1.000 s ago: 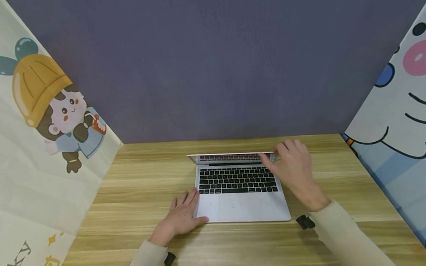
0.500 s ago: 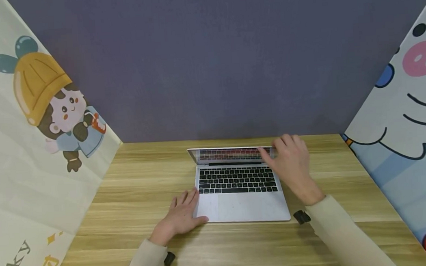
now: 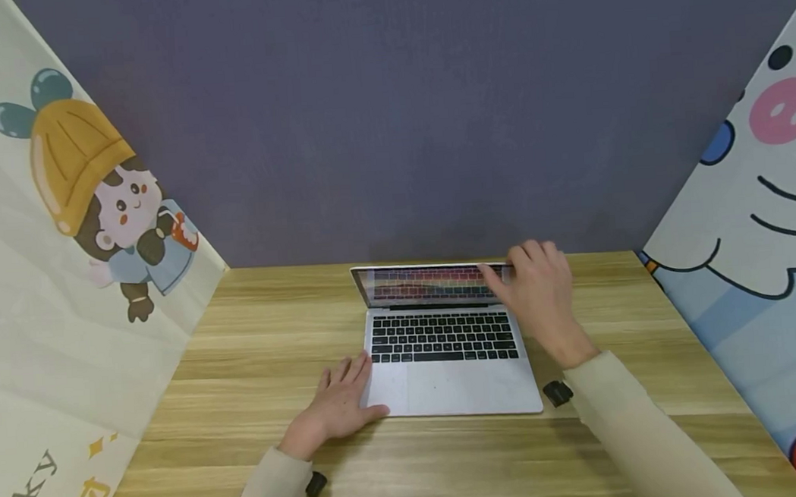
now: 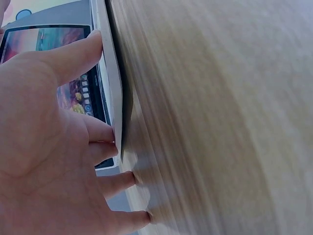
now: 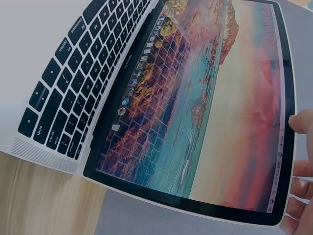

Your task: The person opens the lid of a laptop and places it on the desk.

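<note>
A silver laptop [image 3: 451,388] stands with its lid raised on the wooden table. Its screen [image 5: 215,122] is lit with a colourful coast picture, and black keys [image 5: 73,83] reflect in the glass. My right hand [image 3: 544,293] pinches the lid's upper right edge, thumb on the screen side and the other fingers behind it. At the base's front left corner, my left hand [image 3: 339,408] rests with fingers spread. In the left wrist view, the thumb of the left hand [image 4: 49,137] lies on the base's edge, while some fingertips touch the tabletop.
Bare wood-grain table [image 3: 265,317] surrounds the laptop. A dark blue-grey panel [image 3: 390,120] rises close behind the lid. Cartoon-printed sheets stand at both sides, a white one [image 3: 46,315] on the left and a blue-and-white one [image 3: 731,319] on the right.
The lid has tilted further up and back, showing more of the screen. My right hand has moved up and away with its edge. My left hand has stayed in place.
</note>
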{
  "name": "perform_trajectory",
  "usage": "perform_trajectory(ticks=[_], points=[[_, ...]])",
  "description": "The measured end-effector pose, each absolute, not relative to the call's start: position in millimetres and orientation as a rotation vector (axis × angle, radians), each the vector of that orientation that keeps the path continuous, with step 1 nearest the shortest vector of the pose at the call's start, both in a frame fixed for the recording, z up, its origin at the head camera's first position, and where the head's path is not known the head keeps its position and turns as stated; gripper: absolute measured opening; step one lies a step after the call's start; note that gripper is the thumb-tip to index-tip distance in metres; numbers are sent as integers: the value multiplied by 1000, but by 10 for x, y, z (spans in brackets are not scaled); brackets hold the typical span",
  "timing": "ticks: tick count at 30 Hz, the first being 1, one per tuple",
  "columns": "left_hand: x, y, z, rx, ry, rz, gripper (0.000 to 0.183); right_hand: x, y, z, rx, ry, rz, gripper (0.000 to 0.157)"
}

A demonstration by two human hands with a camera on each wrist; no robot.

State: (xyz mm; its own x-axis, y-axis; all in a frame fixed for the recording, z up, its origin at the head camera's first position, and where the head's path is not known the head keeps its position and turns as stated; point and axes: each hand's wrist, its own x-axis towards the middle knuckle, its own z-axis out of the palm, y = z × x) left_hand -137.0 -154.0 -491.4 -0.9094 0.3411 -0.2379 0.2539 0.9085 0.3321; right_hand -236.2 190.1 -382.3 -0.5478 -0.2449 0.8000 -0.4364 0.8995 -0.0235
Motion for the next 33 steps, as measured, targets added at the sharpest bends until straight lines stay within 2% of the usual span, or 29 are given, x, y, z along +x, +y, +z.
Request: perform_trajectory(ticks=[10,33], points=[[-1381,-1549,-4931,443,2776,428,97,-2471,1863,-3804,465,-2131,292,43],[-1370,-1538,-4911,458,2773,461,97,-2600,1838,-3761,424,-2220,307,46]])
